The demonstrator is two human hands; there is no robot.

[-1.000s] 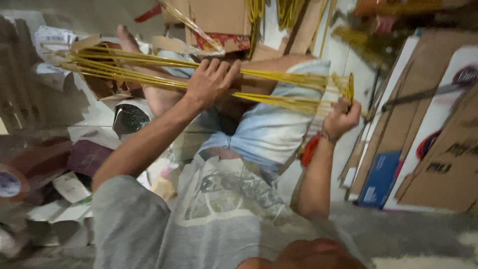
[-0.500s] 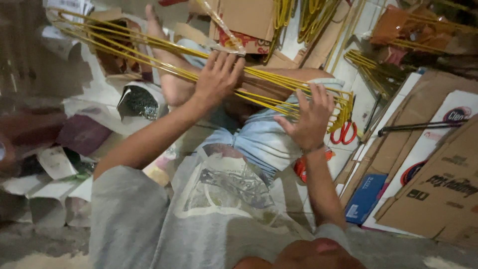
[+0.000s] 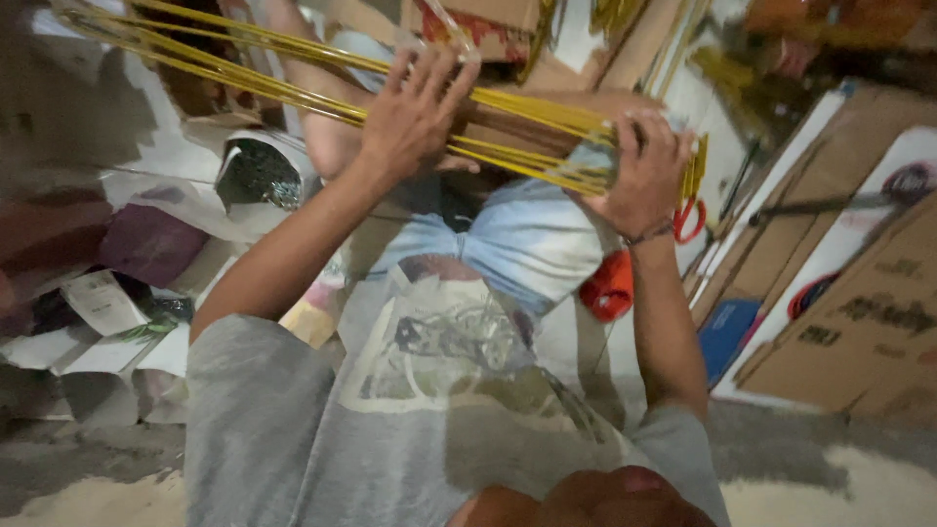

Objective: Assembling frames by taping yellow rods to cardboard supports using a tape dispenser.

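Cardboard boxes [image 3: 859, 332] crowd the right side, their flaps shut so nothing inside shows, while an open carton [image 3: 468, 20] at the top edge sits behind everything with contents too blurred to tell. Across the lap lies the bundle of thin yellow sticks [image 3: 293, 83], its long axis running from the upper left down toward the right, the far ends fanning out at the upper left and the near ends gathered by the knee. The left hand [image 3: 415, 112] lies flat on the sticks' middle with fingers spread, gripping nothing, and the right hand [image 3: 644, 181] is curled around the gathered right end, near the red-handled scissors [image 3: 691, 220].
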